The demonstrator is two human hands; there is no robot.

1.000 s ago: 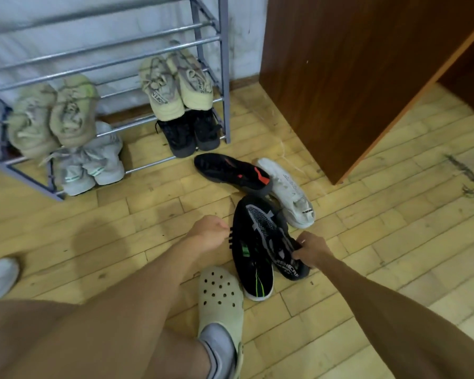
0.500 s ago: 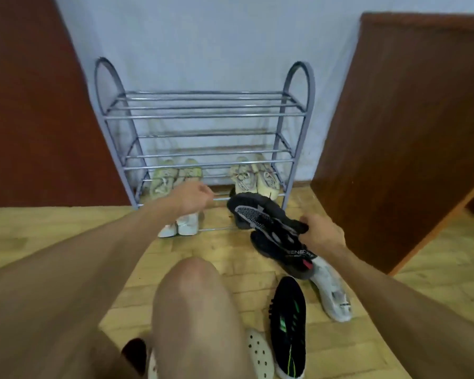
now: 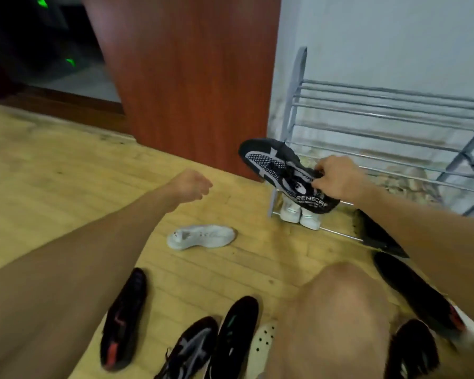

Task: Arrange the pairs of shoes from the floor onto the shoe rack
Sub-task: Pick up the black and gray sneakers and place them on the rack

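My right hand (image 3: 337, 177) grips a black and white mesh sneaker (image 3: 277, 168) by its tongue, held in the air in front of the left end of the grey metal shoe rack (image 3: 381, 116). My left hand (image 3: 192, 186) hovers over the floor, fingers loosely curled, holding nothing. A white pair (image 3: 301, 213) stands on the rack's bottom tier. One white sneaker (image 3: 201, 236) lies on its side on the floor. Several black shoes lie near my knee: a black and red one (image 3: 123, 315), a black and grey one (image 3: 189, 348) and a black one with green marks (image 3: 234, 332).
A brown wooden door panel (image 3: 192, 77) stands left of the rack. More black shoes (image 3: 416, 294) lie on the right, partly hidden by my right arm. My bare knee (image 3: 337, 310) and a pale perforated clog (image 3: 263, 346) fill the lower middle. The floor is yellow wood planks (image 3: 52, 173).
The view has swung left, so the rack now sits at the right. My right hand has carried the black and white sneaker up toward the rack's left end. My left hand has drawn away from the rack.
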